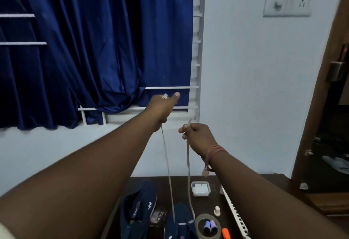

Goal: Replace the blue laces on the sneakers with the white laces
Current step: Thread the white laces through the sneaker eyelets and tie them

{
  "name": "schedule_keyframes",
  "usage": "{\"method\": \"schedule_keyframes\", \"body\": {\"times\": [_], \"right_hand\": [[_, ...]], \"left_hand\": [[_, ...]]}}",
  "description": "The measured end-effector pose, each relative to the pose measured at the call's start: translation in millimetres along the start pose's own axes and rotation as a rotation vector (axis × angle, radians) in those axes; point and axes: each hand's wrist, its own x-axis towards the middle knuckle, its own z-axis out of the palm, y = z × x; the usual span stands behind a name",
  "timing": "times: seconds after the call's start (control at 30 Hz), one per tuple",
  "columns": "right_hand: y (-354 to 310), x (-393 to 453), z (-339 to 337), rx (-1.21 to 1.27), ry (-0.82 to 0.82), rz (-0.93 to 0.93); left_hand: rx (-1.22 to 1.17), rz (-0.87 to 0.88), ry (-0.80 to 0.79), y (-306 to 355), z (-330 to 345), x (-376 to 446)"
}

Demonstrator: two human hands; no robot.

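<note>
While both bare arms reach up and forward, each hand holds one end of a flat, pale woven lace. The left hand is raised higher, fingers curled round its end with the thumb stuck out, and a short tip of lace shows above the fist. The right hand sits lower and pinches the other end between thumb and curled fingers, the stiff tip poking upward. A reddish thread band wraps that wrist, its frayed knot dangling.

From the two hands the lace hangs down in two long, nearly straight strands to the nearer navy sneaker, where it crosses the front eyelets as a short pale bar. A second navy sneaker, soft canvas with a small white mark on its side, lies just to the left on the dark wooden table.

Beside the shoes sit a ring of tape with small thread spools inside it, a square clear plastic box, an orange marker and a white toothed strip. Behind hangs a glossy, deep-blue pleated curtain over a white window grille.
</note>
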Motion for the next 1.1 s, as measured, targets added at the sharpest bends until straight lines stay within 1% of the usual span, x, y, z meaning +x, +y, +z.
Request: {"method": "schedule_keyframes", "body": {"times": [0.1,0.2,0.27,0.37,0.43,0.5,0.6,0.67,0.83,1.0,1.1], "right_hand": [[-18,10,-9,0.023,0.024,-0.045],[-40,18,-20,0.029,0.095,-0.128],[-54,24,-26,0.042,0.119,-0.159],[-68,31,-34,0.043,0.119,-0.153],[-71,33,-36,0.038,0.09,-0.122],[-71,34,-36,0.046,0.071,-0.112],[-71,35,-35,0.051,0.086,-0.109],[-75,36,-36,0.039,0.095,-0.11],[-95,42,-42,0.048,0.147,-0.146],[-118,54,-52,0.177,0.25,-0.19],[-122,61,-52,0.184,0.327,-0.219]], "left_hand": [[0.013,0.057,0.031,4,6,0],[-0.165,0.062,0.015,18,8,-3],[-0.188,0.078,0.011,28,6,0],[-0.226,0.148,0.028,52,2,0],[-0.253,0.17,0.063,69,-1,1],[-0.191,0.179,0.095,77,-1,5],[-0.059,0.155,0.079,64,4,3],[-0.05,0.116,0.061,45,8,-4],[-0.121,0.067,0.053,12,9,-8],[-0.188,0.032,0.126,7,6,0],[-0.27,0.006,0.11,8,5,4]]}}
